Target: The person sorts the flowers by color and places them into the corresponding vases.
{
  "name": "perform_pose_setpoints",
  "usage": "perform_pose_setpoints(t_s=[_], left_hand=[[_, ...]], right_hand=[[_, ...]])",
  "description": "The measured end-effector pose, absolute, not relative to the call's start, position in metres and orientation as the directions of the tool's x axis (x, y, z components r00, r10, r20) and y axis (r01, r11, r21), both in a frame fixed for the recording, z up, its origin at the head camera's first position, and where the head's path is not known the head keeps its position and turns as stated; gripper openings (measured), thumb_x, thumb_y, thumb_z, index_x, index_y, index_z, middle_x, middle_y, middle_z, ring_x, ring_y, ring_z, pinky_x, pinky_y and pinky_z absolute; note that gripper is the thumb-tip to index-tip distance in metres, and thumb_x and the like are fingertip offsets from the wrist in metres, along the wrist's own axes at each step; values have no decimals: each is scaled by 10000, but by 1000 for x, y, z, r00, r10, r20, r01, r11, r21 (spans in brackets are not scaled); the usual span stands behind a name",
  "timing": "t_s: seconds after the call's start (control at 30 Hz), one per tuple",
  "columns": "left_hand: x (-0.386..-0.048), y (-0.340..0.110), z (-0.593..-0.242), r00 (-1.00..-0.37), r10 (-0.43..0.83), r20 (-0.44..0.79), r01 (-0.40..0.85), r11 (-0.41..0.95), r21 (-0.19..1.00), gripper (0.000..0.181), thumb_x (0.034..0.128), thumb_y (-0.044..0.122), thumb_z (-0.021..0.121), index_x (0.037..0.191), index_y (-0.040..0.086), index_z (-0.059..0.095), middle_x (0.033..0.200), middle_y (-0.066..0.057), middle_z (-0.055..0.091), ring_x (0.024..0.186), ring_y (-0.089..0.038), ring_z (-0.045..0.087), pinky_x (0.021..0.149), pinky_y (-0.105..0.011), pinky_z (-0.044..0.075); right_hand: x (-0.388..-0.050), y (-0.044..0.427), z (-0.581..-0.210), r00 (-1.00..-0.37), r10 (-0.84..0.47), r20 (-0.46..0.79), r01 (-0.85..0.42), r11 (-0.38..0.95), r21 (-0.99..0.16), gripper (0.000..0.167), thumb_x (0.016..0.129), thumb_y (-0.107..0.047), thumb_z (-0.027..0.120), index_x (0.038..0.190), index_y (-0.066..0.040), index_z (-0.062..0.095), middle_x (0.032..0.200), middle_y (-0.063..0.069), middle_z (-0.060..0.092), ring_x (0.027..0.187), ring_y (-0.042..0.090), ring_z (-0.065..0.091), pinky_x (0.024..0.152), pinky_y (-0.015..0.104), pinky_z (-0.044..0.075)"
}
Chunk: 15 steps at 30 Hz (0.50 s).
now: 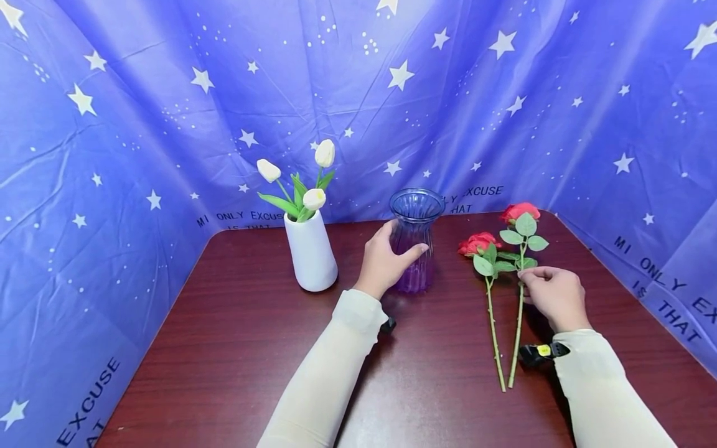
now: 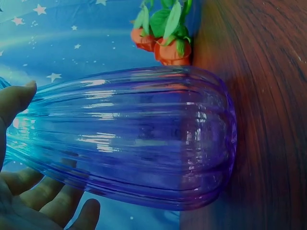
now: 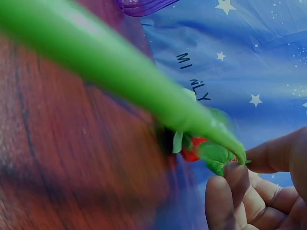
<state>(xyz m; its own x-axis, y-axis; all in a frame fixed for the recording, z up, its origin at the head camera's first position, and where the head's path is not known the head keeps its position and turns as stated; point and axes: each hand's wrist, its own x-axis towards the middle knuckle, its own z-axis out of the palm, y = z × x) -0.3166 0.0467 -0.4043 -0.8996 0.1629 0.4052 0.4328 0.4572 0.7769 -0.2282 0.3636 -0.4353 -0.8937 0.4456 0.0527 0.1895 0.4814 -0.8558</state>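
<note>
My left hand (image 1: pixel 384 261) is around the blue-to-purple ribbed glass vase (image 1: pixel 416 274), thumb on one side and fingers behind. In the left wrist view the vase (image 2: pixel 144 139) fills the middle, its base on the wood. My right hand (image 1: pixel 554 295) pinches the stem of a red rose (image 1: pixel 521 213) between thumb and fingers. That stem (image 3: pixel 120 76) crosses the right wrist view close to the camera. Just left of it lies a second red rose (image 1: pixel 482 242) with green leaves and a thorny stem.
A white vase (image 1: pixel 311 255) holding white tulips (image 1: pixel 314 199) stands left of the glass vase. Everything is on a dark red wooden table (image 1: pixel 241 354). A blue star-patterned curtain (image 1: pixel 347 81) hangs around the back and sides.
</note>
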Motion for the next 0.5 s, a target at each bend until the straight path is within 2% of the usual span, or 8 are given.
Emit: perform_pose_setpoints(t_s=[0.27, 0.5], left_hand=[[-315, 46, -406, -901, 166, 401, 429, 477, 767, 794, 845, 529, 811, 1480, 137, 537, 1411, -43, 642, 1303, -206, 613, 1096, -388, 495], [-314, 46, -404, -903, 182, 389, 426, 483, 765, 842, 830, 512, 834, 1507, 134, 504, 1440, -54, 618, 1324, -227, 597, 1106, -404, 487]], right_hand=[[-226, 362, -428, -889, 450, 84, 167, 490, -856, 410, 1006, -296, 622, 1206, 52, 705, 662, -233, 657, 560, -27, 680, 570, 226, 588], [-225, 358, -413, -884, 451, 123, 148, 519, -842, 390, 997, -304, 623, 1175, 29, 722, 658, -241, 657, 570, -26, 686, 570, 218, 585]])
